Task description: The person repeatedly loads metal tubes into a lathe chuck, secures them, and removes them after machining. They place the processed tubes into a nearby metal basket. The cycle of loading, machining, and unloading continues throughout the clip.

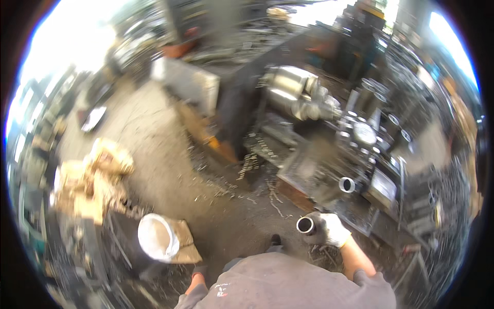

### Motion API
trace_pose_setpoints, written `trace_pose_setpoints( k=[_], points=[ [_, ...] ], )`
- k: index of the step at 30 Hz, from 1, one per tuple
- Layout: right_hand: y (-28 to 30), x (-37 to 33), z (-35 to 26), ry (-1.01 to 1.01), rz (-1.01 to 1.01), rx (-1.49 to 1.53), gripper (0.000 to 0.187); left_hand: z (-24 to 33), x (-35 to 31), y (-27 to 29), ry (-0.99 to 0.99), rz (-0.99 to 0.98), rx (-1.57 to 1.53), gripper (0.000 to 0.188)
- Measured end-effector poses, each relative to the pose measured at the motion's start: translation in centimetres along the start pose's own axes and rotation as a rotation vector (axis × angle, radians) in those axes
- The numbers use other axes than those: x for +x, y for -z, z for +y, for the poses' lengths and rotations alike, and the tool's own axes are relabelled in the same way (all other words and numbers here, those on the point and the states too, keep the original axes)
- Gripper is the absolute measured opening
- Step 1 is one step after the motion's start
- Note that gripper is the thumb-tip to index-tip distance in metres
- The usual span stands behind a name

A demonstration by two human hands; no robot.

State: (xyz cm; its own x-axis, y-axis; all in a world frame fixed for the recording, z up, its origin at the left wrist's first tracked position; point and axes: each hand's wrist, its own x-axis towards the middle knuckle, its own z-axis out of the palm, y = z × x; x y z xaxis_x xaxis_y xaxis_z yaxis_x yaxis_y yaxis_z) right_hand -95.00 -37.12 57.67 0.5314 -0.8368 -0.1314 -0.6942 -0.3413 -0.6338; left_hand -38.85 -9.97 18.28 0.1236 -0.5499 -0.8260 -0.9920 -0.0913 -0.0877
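Above the floor [154, 159], a tube [306, 225] juts leftward from the right grip [333, 229]

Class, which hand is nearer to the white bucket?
Left: the left hand is to the lower right of the white bucket; the right hand, holding a metal tube, is much farther right.

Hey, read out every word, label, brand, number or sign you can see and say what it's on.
No text can be read.
Grey shirt: white and red marks, too small and blurred to read.
Tan packaging heap: any print is too blurred to tell.
Metal tube in the right hand: no readable lettering.
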Motion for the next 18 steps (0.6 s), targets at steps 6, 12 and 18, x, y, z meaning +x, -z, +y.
trace_pose_setpoints(
  k=[6, 12, 18],
  points=[
    [-13.0, 10.1, -9.4, 0.421, -0.273, -0.159, 0.047, 2.7, -10.4, -5.3, 0.525, 0.552, -1.419, 0.035],
    [-25.3, 14.4, -27.2, 0.928, -0.559, -0.234, 0.051, 3.3, -18.4, -20.0, 0.816, 0.476, -1.917, 0.042],
    [-37.5, 10.7, -42.2, 1.330, -0.932, -0.220, 0.050, 16.0, -23.5, -40.1, 1.247, 0.609, -1.305, 0.037]
  ],
)
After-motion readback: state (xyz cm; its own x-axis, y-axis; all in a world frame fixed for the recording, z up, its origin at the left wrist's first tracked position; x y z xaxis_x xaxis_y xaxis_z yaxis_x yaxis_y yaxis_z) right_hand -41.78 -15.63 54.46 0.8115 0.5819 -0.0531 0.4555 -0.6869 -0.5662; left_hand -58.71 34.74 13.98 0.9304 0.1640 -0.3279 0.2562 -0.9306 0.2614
